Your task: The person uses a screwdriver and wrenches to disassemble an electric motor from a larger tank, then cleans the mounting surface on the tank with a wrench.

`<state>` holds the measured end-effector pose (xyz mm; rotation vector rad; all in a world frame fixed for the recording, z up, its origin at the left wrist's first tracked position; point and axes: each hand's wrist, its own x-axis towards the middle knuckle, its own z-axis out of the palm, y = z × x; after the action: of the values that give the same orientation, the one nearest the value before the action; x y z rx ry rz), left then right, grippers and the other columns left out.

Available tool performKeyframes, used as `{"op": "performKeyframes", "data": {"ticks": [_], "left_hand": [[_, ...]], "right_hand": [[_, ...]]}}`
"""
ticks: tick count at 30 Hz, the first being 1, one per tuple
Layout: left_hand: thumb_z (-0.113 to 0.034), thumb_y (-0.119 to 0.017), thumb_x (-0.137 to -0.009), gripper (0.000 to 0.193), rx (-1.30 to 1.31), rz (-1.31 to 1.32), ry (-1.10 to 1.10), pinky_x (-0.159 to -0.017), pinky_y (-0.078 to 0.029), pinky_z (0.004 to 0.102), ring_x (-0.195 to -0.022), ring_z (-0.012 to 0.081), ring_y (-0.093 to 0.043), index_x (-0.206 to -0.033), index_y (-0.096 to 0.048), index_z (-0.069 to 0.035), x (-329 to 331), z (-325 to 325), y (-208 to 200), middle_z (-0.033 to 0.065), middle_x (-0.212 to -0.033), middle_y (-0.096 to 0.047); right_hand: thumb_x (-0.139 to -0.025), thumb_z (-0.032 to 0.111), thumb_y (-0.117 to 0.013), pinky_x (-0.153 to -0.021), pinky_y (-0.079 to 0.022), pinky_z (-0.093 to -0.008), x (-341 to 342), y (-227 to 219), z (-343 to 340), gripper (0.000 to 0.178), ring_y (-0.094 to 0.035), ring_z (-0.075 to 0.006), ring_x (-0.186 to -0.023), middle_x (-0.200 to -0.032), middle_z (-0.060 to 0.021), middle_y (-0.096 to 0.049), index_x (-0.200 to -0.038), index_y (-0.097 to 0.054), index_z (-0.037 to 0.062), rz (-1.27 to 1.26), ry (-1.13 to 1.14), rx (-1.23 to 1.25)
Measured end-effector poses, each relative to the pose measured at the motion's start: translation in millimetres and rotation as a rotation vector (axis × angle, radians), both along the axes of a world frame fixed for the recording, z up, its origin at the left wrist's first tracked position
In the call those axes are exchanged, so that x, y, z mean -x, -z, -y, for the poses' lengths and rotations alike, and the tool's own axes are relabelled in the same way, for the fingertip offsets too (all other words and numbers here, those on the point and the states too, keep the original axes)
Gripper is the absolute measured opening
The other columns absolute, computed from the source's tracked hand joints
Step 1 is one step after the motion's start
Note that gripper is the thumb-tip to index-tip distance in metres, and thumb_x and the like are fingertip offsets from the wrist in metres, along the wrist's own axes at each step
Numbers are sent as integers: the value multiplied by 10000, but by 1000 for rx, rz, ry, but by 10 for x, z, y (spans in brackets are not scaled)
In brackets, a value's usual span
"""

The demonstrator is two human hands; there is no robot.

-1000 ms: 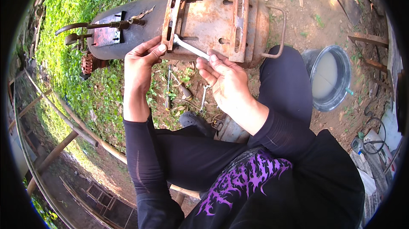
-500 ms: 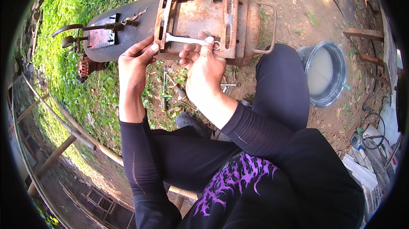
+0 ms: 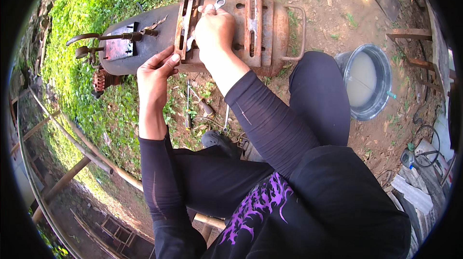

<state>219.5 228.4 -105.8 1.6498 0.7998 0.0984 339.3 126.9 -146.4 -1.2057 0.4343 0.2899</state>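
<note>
A rusty cylindrical tank [image 3: 219,63] lies on its side in front of me, crossed by two slotted metal brackets: a left bracket [image 3: 185,18] and a right bracket [image 3: 254,27]. My right hand [image 3: 215,32] is closed around a combination wrench [image 3: 220,2]. Its ring end sticks out beyond my fingers, and its open end shows beside the left bracket, near the slot. At the near end of that same bracket, my left hand [image 3: 156,73] pinches with thumb and fingertips; whatever is between them is hidden.
On the ground below the tank lie a screwdriver [image 3: 188,109], another handled tool [image 3: 205,107] and a second wrench [image 3: 226,118]. A dark bucket [image 3: 381,102] of cloudy water stands right of my knee. Valve fittings [image 3: 128,36] project from the tank's left part.
My right hand has swung the wrench's ring end up and away from me, and now grips over its shaft. My left hand stays at the bracket. The tank has shifted slightly in view.
</note>
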Motion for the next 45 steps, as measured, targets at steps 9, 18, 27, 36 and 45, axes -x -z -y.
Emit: {"op": "performKeyframes", "data": {"ticks": [9, 18, 27, 36, 45], "left_hand": [[-56, -764, -868, 369, 24, 30, -11, -711, -530, 224, -843, 100, -679, -1216, -682, 36, -35, 14, -5, 96, -1025, -749], [-92, -733, -907, 352, -6, -13, 12, -760, -521, 234, -895, 111, -681, -1241, -675, 0, -24, 21, 10, 63, -1060, -739], [-62, -762, -874, 371, 40, 1, -6, -710, -542, 219, -827, 104, -687, -1221, -674, 39, -40, 34, -41, 99, -1019, -750], [-72, -750, -889, 336, -5, -35, -2, -735, -529, 220, -844, 100, -679, -1209, -693, 12, -28, 17, -44, 71, -1018, -748], [-53, -745, -887, 355, 21, -54, -6, -731, -535, 225, -867, 104, -693, -1232, -681, -2, -36, -28, -23, 69, -1022, -751]], "right_hand": [[-772, 174, -689, -606, -564, -383, -578, 231, -31, 128, -714, -248, -731, -780, -162, -728, -735, -748, 67, 1138, -625, 1287], [-955, 166, -581, -484, -543, -350, -134, -393, 809, 271, -692, -221, -565, -602, -131, -642, -788, -649, -36, 583, -155, 403], [-1036, 202, -557, -561, -595, -263, 953, -363, 1220, 332, -734, -226, -707, -914, -175, -710, -1190, -603, -89, -56, -219, -385], [-943, 203, -687, -529, -479, -348, 1032, 64, 1598, 279, -637, -165, -547, -709, -114, -686, -1123, -694, -10, 408, -811, 463], [-1008, 150, -531, -589, -484, -468, 1061, -120, 1248, 179, -649, -378, -623, -678, -218, -621, -1040, -567, -22, 220, -682, 240]]}}
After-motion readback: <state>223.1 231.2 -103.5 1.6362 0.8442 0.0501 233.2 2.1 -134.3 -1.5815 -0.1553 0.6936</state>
